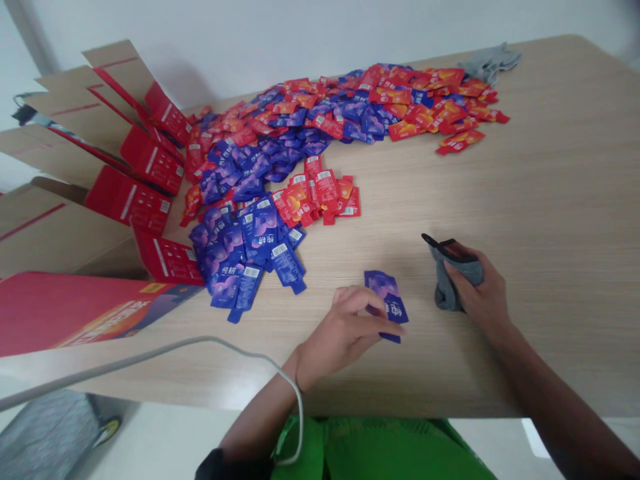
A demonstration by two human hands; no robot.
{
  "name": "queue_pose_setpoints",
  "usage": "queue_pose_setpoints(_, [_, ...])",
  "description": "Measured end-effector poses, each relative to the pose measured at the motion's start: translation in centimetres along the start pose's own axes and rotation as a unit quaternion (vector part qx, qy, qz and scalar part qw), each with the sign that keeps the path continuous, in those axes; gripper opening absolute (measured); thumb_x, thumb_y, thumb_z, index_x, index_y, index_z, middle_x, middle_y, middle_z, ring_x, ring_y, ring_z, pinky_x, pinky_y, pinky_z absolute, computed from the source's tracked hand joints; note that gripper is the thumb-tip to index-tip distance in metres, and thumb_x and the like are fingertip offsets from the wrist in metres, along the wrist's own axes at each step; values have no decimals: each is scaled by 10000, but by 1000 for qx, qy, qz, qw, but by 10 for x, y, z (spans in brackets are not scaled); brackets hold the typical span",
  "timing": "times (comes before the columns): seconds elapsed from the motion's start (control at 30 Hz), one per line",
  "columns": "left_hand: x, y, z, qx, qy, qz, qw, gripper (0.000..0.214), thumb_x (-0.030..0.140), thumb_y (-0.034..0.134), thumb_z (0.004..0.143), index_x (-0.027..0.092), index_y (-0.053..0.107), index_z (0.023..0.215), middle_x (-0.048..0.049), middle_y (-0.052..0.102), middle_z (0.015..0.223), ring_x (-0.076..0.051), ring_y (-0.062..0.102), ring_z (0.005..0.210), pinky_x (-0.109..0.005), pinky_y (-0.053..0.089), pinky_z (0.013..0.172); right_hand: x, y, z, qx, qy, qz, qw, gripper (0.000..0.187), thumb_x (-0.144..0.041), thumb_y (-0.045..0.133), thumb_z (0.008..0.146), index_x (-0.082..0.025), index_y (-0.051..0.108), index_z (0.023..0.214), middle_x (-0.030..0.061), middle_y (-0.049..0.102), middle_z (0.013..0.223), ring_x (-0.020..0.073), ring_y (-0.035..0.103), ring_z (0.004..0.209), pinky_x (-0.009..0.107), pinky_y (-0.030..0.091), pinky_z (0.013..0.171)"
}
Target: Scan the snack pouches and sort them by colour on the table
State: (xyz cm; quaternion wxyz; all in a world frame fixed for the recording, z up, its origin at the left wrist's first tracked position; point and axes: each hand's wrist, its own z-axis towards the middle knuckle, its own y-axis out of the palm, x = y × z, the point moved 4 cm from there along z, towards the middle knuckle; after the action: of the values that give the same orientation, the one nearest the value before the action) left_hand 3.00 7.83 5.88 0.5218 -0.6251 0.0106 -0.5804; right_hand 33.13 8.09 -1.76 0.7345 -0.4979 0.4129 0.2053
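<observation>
Near the front of the table, my left hand (350, 327) pinches a blue-purple sachet (387, 293) by its lower end, thumb and fingers closed on it. Pale lettering and a purple picture show on the sachet. To the right, my right hand (480, 290) is wrapped round a bunched grey cloth (445, 287) with a black edge and a small black loop. The cloth and the sachet are apart. Left of my left hand lies a group of blue sachets (230, 260), with a smaller group of red sachets (315, 193) just behind it.
A long heap of mixed red and blue sachets (300, 113) runs along the back. Open red cartons (150, 157) stand at the left with flaps up. Another grey cloth (490, 63) lies at the back right. A pale cable (200, 340) crosses in front of my left arm.
</observation>
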Motion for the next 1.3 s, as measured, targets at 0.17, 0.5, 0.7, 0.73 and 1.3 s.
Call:
queue_pose_setpoints(0.17, [-10,35,-44,-26,15,129,991,226,213,601,1057,318,765,1171,-14,733,1235,-213,577,1337,-410,423,1084,0,0,0,2,-3,-3,1000,512,-563,695,888,-319,665,1337,86,758,1244,374,714,1147,648,558,1011])
queue_pose_setpoints(0.5, [-10,69,-90,13,54,174,983,333,333,640,1043,180,659,1338,-112,652,1441,-257,538,1425,-446,479,1168,-17,1,1,-49,-129,-87,987,446,-441,675,897,-294,630,1316,105,744,1202,360,713,1086,593,580,935])
queue_pose_setpoints(0.7, [-7,75,-96,50,86,175,979,358,241,680,1014,145,643,1357,-106,692,1390,-235,579,1394,-403,496,1191,-80,27,-46,-151,-305,-84,936,481,-317,621,872,-241,585,1346,131,721,1204,343,681,1085,521,560,923])
queue_pose_setpoints(0.73, [-7,76,-97,48,82,174,980,355,235,677,1015,142,645,1355,-103,707,1365,-230,611,1357,-401,507,1182,-87,38,-59,-191,-335,-88,918,491,-301,618,871,-234,584,1356,131,722,1216,335,673,1098,509,550,943])
queue_pose_setpoints(1.3, [-4,81,-98,66,80,180,978,294,194,637,1023,137,685,1308,-102,713,1369,-240,623,1363,-420,530,1171,-86,41,5,-106,-335,-161,922,511,-310,647,905,-215,560,1399,144,683,1273,349,631,1152,512,511,995])
